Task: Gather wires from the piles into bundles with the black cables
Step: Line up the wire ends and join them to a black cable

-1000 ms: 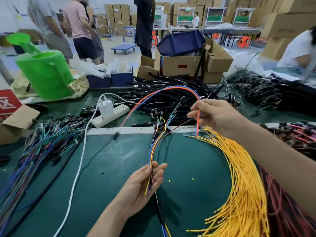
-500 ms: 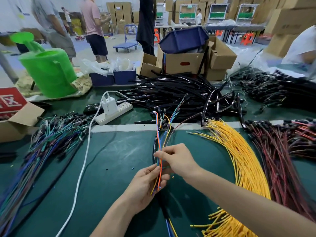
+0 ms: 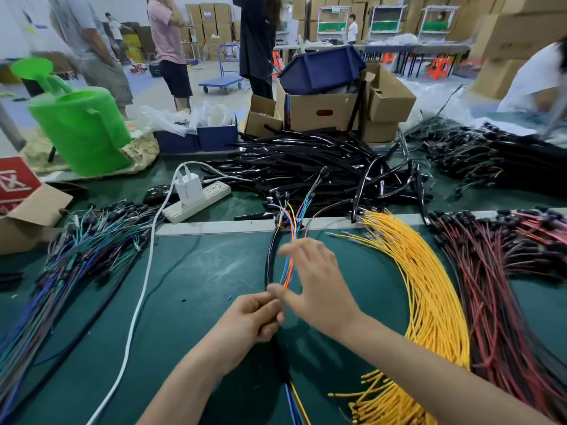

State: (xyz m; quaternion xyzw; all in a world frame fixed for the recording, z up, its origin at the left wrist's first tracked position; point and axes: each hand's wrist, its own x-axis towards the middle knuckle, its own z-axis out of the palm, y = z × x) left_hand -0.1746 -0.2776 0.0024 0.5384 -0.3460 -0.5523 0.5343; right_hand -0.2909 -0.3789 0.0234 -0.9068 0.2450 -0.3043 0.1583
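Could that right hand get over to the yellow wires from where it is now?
Probably yes. The right hand hovers open beside the wire bundle the left hand grips, and the yellow wires lie just to its right, with only bare green mat between.

right hand opened, orange wire joined bundle

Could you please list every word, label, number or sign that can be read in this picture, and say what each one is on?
No text reads in full.
Red sign: white mark like a boxed "X", cut off by the picture's edge.
White charger: small grey print, too blurred.
Cardboard box: red oval mark, no letters legible.
Stacked cartons at the back: faint print, too blurred.
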